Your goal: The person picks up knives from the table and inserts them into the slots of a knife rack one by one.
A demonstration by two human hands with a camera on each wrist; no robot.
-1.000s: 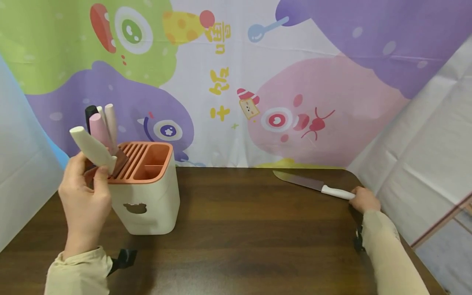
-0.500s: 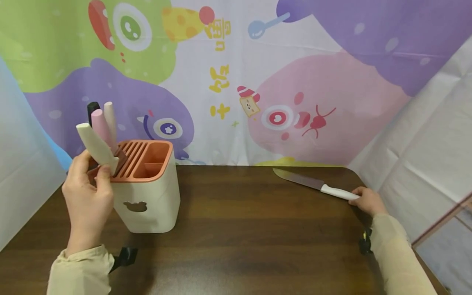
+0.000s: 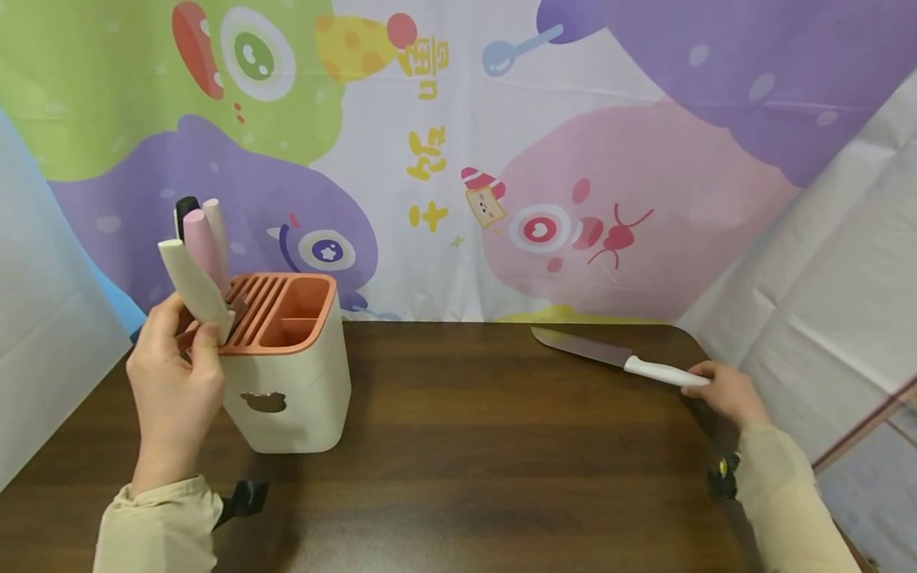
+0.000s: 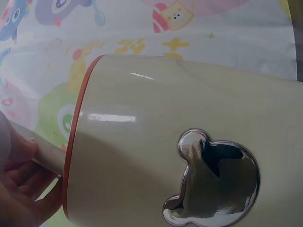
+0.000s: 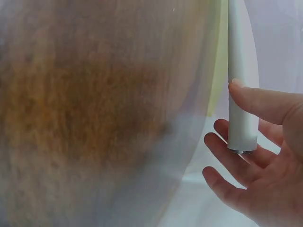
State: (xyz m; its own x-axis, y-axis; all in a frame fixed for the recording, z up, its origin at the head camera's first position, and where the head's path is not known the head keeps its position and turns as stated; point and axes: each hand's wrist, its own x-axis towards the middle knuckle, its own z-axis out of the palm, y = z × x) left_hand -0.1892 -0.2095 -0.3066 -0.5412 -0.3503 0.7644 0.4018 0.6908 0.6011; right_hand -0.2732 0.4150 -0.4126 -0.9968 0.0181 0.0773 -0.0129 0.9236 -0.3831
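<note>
At the left of the head view, my left hand (image 3: 175, 374) grips a cream-handled knife (image 3: 193, 286) low on its handle, at the rim of the knife holder (image 3: 294, 406). That holder is cream with an orange slotted top and a shiny bear-shaped plate. The blade of this knife is hidden. On the far right, my right hand (image 3: 731, 391) holds the handle end of a white-handled kitchen knife (image 3: 659, 372). Its blade points left toward the back of the table. In the right wrist view the thumb presses the handle (image 5: 242, 109), with the fingers behind and below.
A black handle (image 3: 186, 213), a pink handle (image 3: 203, 247) and another pale handle (image 3: 215, 227) rise from the holder. The brown wooden table (image 3: 487, 446) ends at a cartoon-printed curtain (image 3: 458, 270) behind and white cloth (image 3: 852, 318) on the right.
The left hand and the cream-handled knife have shifted slightly right, and the handle stands more upright. The right hand has moved slightly right, and more of the white handle shows.
</note>
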